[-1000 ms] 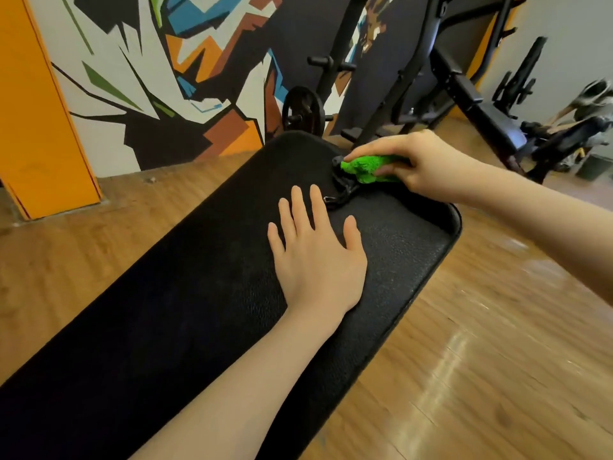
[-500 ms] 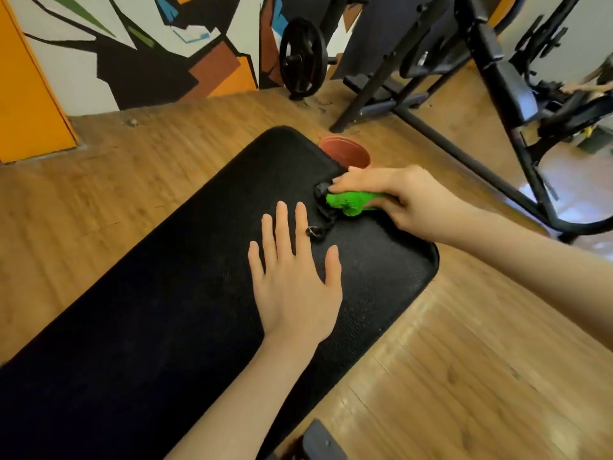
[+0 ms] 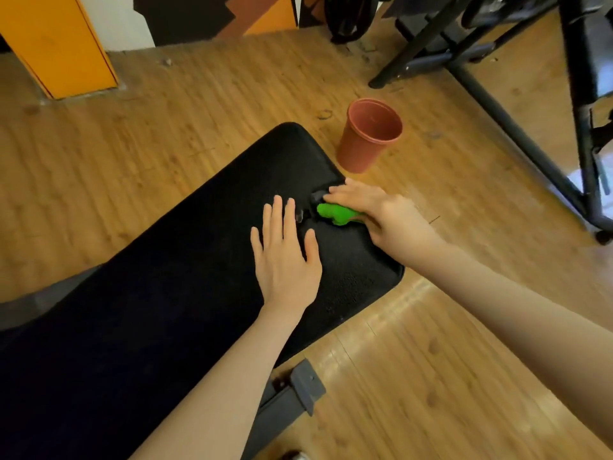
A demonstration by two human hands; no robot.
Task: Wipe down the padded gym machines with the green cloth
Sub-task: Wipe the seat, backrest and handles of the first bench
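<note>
A long black padded bench [image 3: 185, 267] runs from lower left to its rounded far end near the middle of the view. My left hand [image 3: 286, 257] lies flat on the pad with fingers straight and spread. My right hand [image 3: 374, 214] grips a bunched green cloth [image 3: 335, 214] against the pad near the far right edge. A small black strap or clip [image 3: 306, 207] lies on the pad between the two hands, partly hidden by my right fingertips.
A terracotta plastic pot [image 3: 368, 136] stands on the wooden floor just beyond the bench end. Black machine frame legs [image 3: 504, 121] cross the floor at right. An orange pillar [image 3: 59, 44] stands far left. A grey bench foot bracket [image 3: 306, 386] sticks out below.
The view has tilted downward, so the mural is out of sight and the pot and floor now show. Both hands stay in about the same places on the pad.
</note>
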